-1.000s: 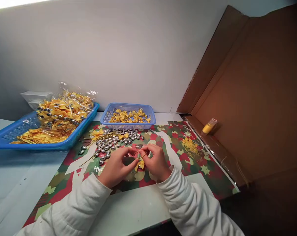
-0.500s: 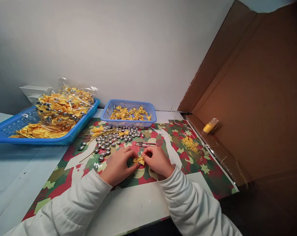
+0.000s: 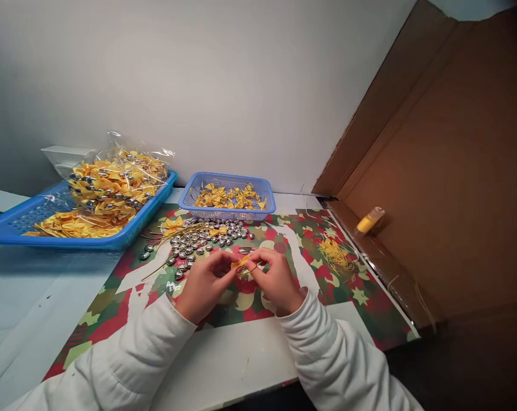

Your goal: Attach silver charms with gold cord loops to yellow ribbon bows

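Note:
My left hand [image 3: 203, 284] and my right hand [image 3: 276, 277] meet over the patterned mat [image 3: 318, 268], both pinching one small yellow ribbon bow [image 3: 240, 265] with a thin gold cord looped around it. The bow is lifted slightly off the mat, between my fingertips. Just beyond my hands lies a scatter of silver bells [image 3: 207, 241] with loose gold cords [image 3: 172, 240]. Both arms wear white sleeves.
A small blue basket [image 3: 226, 214] of yellow bows stands by the wall. A large blue tray [image 3: 112, 240] at left holds bows and a clear bag of bows with bells. A tangle of yellow thread [image 3: 335, 254] lies right, beside a cardboard panel [image 3: 447, 171] and a yellow bottle [image 3: 369, 220].
My hands have lifted the bow off the mat and shifted it slightly away from me; earlier they pressed it down against the mat. The view has shifted a little.

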`<state>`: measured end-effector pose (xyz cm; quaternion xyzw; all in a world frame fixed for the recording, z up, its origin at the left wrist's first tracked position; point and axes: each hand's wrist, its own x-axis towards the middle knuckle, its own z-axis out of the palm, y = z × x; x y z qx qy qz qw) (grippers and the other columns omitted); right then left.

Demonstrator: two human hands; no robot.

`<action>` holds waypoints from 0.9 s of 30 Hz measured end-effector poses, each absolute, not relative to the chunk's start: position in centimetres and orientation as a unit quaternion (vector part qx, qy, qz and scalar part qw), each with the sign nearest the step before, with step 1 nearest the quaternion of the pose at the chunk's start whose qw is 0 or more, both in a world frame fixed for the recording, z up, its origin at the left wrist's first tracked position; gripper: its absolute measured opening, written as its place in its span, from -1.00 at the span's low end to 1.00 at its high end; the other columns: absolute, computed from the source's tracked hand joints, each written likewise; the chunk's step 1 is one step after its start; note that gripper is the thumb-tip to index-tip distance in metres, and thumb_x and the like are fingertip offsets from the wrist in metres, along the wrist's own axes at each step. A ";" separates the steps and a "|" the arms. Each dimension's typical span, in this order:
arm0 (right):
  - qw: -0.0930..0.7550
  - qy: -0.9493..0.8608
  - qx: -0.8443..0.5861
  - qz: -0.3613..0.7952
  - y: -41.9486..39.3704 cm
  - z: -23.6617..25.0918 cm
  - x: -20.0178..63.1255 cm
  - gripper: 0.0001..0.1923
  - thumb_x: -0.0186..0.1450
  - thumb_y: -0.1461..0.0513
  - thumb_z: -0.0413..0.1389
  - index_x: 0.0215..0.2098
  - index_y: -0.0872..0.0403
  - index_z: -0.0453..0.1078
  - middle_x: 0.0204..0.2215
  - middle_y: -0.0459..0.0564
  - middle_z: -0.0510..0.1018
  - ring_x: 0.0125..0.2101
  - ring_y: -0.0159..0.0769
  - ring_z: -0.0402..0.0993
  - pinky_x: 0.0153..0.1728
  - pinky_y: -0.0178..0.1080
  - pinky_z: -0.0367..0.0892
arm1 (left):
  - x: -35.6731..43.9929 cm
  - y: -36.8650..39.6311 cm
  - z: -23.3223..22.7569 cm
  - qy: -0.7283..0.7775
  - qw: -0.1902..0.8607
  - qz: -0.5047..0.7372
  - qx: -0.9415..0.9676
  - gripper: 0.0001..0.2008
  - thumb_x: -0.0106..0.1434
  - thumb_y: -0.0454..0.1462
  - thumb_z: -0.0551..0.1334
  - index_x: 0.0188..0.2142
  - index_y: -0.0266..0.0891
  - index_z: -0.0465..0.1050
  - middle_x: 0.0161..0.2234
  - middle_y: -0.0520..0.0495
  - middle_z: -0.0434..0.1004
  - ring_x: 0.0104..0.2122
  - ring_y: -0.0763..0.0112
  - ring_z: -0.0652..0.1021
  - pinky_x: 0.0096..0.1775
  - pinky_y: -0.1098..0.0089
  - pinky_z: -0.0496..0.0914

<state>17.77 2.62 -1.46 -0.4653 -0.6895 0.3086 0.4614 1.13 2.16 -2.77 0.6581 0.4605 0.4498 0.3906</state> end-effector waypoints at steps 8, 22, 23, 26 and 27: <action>0.544 -0.692 -0.413 0.234 1.9 -1.4 17.1 -0.86 0.23 0.34 0.11 -0.48 0.09 0.44 -0.43 0.02 0.60 -0.34 -0.26 0.55 -0.26 -0.23 0.43 | 1.6 1.6 -2.5 0.438 0.424 0.535 0.585 -0.83 0.08 -0.21 0.39 -0.33 -0.22 0.53 -0.39 -0.05 0.62 -0.39 0.34 0.61 -0.29 0.37 0.53; 0.549 -0.695 -0.426 0.185 1.6 -1.8 16.5 -0.84 0.25 0.34 0.08 -0.47 0.03 0.40 -0.42 -0.01 0.61 -0.29 -0.23 0.55 -0.18 -0.18 0.43 | 1.9 1.3 -2.0 0.460 0.381 0.549 0.585 -0.88 0.08 -0.22 0.37 -0.40 -0.22 0.55 -0.43 -0.04 0.62 -0.43 0.34 0.59 -0.33 0.36 0.53; 0.548 -0.696 -0.426 0.182 1.6 -1.8 16.5 -0.84 0.25 0.34 0.08 -0.47 0.03 0.40 -0.42 -0.01 0.60 -0.28 -0.24 0.55 -0.19 -0.19 0.42 | 1.9 1.3 -2.1 0.461 0.376 0.548 0.588 -0.89 0.08 -0.23 0.36 -0.41 -0.22 0.54 -0.44 -0.04 0.61 -0.43 0.34 0.59 -0.33 0.37 0.52; 0.554 -0.683 -0.448 0.160 1.5 -1.7 16.6 -0.85 0.23 0.32 0.12 -0.50 0.04 0.34 -0.47 -0.04 0.53 -0.36 -0.27 0.48 -0.31 -0.24 0.37 | 1.9 1.5 -2.2 0.460 0.365 0.545 0.599 -0.92 0.11 -0.25 0.33 -0.41 -0.22 0.52 -0.45 -0.02 0.59 -0.43 0.37 0.58 -0.33 0.39 0.50; 0.558 -0.674 -0.459 0.152 1.5 -1.6 16.7 -0.82 0.22 0.30 0.14 -0.53 0.04 0.30 -0.51 -0.06 0.47 -0.42 -0.29 0.44 -0.37 -0.25 0.34 | 1.9 1.5 -2.2 0.462 0.361 0.544 0.601 -0.92 0.12 -0.25 0.32 -0.42 -0.21 0.50 -0.45 -0.01 0.57 -0.44 0.38 0.57 -0.34 0.40 0.49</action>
